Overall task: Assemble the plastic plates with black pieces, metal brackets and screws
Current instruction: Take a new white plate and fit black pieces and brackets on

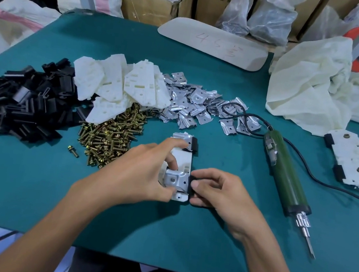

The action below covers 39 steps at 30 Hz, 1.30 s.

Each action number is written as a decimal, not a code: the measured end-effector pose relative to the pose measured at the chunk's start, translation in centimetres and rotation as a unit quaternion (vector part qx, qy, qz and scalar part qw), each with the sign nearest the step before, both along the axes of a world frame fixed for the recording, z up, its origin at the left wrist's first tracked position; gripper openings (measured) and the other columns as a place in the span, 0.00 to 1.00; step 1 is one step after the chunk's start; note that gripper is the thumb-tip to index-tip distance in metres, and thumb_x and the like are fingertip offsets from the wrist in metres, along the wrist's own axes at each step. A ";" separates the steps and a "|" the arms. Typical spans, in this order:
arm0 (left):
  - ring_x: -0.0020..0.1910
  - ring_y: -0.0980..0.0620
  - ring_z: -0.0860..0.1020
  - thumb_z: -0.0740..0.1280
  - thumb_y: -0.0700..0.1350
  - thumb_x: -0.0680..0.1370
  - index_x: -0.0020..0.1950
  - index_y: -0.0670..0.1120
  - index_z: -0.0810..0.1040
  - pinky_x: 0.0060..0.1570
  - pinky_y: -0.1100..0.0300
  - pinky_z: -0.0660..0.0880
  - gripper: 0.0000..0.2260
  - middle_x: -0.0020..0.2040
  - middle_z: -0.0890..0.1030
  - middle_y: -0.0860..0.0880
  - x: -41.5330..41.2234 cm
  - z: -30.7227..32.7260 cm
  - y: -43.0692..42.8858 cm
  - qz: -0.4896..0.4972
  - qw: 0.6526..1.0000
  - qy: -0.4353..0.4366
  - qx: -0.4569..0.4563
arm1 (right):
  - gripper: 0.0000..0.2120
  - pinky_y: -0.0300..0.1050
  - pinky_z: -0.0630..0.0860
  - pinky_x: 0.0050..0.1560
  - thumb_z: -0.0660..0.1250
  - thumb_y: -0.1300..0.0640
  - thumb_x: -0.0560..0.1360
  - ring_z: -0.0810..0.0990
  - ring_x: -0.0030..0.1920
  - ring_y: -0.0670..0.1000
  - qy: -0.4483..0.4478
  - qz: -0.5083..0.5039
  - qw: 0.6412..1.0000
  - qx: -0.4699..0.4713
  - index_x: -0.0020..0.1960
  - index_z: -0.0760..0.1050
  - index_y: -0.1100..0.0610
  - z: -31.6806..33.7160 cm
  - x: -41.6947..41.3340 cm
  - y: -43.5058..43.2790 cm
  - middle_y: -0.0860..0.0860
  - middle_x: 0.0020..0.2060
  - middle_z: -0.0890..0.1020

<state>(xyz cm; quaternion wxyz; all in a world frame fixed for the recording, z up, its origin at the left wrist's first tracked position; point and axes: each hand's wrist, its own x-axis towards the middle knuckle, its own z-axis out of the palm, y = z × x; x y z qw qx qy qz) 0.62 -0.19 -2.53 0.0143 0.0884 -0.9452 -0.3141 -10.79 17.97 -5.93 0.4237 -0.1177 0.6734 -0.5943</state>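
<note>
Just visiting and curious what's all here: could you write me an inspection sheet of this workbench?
Surface: green mat, lying flat.
Job's things: heaps of black pieces, plastic plates, metal brackets, screws; finished plate at right.
Clutter: crumpled cream sheet, beige panel with red writing.
Grippers: left hand holds half-built plate; right hand, its grip pinches a black piece on that plate.
Cables: black cord runs from electric screwdriver.
Surroundings: cardboard boxes, plastic bags.

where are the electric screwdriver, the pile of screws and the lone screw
electric screwdriver (285, 173), head view, middle of its green body
pile of screws (112, 133), head view, centre of the heap
lone screw (73, 151), head view, its shank
</note>
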 end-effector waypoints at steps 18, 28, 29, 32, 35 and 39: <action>0.47 0.66 0.72 0.68 0.63 0.67 0.74 0.63 0.65 0.49 0.62 0.70 0.35 0.50 0.78 0.65 -0.1 0.5 0.9 0.013 0.999 0.036 -0.010 | 0.05 0.39 0.82 0.45 0.67 0.67 0.81 0.85 0.41 0.47 0.016 -0.012 0.999 -0.035 0.53 0.81 0.62 -0.6 0.5 0.2 0.58 0.44 0.83; 0.35 0.56 0.74 0.78 0.52 0.67 0.71 0.61 0.71 0.38 0.71 0.67 0.33 0.45 0.80 0.66 0.4 -0.2 0.5 0.040 0.997 0.057 0.017 | 0.05 0.38 0.82 0.45 0.68 0.67 0.80 0.85 0.40 0.47 0.027 -0.017 0.998 -0.044 0.53 0.80 0.60 -0.5 0.6 0.3 0.57 0.44 0.81; 0.35 0.56 0.74 0.78 0.51 0.67 0.70 0.61 0.72 0.39 0.71 0.68 0.33 0.45 0.80 0.66 0.4 -0.3 0.5 0.040 0.997 0.058 0.027 | 0.05 0.38 0.82 0.45 0.68 0.67 0.80 0.85 0.40 0.48 0.032 -0.013 0.998 -0.046 0.52 0.81 0.59 -0.5 0.6 0.4 0.57 0.44 0.81; 0.37 0.56 0.75 0.79 0.47 0.68 0.69 0.60 0.75 0.42 0.65 0.74 0.32 0.47 0.81 0.65 0.4 -0.7 0.4 0.041 0.994 0.067 0.080 | 0.06 0.40 0.82 0.46 0.68 0.67 0.80 0.85 0.42 0.48 0.041 0.003 0.998 -0.050 0.52 0.82 0.58 -0.6 0.5 0.6 0.56 0.44 0.82; 0.36 0.57 0.74 0.80 0.42 0.68 0.66 0.61 0.76 0.43 0.61 0.76 0.30 0.49 0.83 0.62 0.3 -1.4 0.1 0.051 0.985 0.074 0.145 | 0.07 0.40 0.82 0.46 0.68 0.67 0.80 0.85 0.43 0.48 0.028 -0.002 0.998 -0.054 0.52 0.82 0.58 -0.6 0.4 0.6 0.55 0.43 0.83; 0.36 0.58 0.71 0.81 0.38 0.67 0.64 0.60 0.78 0.42 0.56 0.77 0.30 0.50 0.85 0.55 0.8 -2.4 0.1 0.062 0.969 0.095 0.219 | 0.06 0.40 0.82 0.47 0.69 0.67 0.80 0.86 0.44 0.50 -0.006 -0.012 0.998 -0.060 0.53 0.82 0.59 -0.7 0.4 0.6 0.55 0.41 0.85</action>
